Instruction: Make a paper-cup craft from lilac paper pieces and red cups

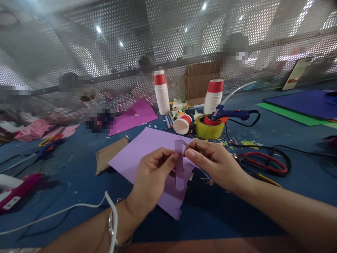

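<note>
A narrow purple paper strip (pixel 179 172) stands upright between the fingers of my left hand (pixel 152 172), which pinches it near its upper half. My right hand (pixel 210 160) is closed close beside it, holding a thin dark pointed tool (pixel 183 142) whose tip reaches toward the strip's top. Under both hands lies a large light purple sheet (pixel 143 147) with a ragged lower right edge. A piece of brown cardboard (pixel 110 154) sits at its left.
Behind are cup stacks (pixel 162 95) (pixel 214 95), a loose cup (pixel 182 123) and yellow tape (pixel 209 128) with a blue glue gun (pixel 231 114) on it. Red-handled pliers (pixel 265 161) lie right. A white cord (pixel 79 205) crosses my left wrist. Paper scraps surround the tape.
</note>
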A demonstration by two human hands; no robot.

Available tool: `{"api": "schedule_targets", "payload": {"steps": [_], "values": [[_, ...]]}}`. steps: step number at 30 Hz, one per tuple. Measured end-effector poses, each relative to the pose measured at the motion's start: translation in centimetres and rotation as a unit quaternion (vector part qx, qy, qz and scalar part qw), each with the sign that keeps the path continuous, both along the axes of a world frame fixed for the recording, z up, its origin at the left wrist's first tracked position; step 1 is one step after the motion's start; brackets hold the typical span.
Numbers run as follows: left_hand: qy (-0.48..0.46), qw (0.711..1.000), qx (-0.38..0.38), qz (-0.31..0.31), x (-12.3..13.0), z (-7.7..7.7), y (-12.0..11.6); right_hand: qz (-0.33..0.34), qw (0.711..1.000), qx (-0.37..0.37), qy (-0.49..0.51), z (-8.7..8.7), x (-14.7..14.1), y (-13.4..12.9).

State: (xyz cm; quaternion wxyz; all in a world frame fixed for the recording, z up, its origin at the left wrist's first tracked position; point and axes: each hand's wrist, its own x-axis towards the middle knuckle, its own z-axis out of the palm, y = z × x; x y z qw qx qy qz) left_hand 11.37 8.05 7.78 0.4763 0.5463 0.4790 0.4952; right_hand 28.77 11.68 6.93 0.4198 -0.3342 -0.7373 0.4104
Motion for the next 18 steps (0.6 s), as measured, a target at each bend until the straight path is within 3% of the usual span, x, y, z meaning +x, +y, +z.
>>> {"api": "schedule_targets", "payload": {"steps": [5,18], "values": [[-0.026,0.999,-0.014,0.016,0.22,-0.02,0.0,-0.012,1.0,0.008,-0.011,-0.32,-0.02,-0.07],[-0.065,0.996,-0.066,-0.015,0.69,-0.57,-0.32,-0.02,0.999,0.012,-0.026,-0.31,-0.09,-0.19]]}}
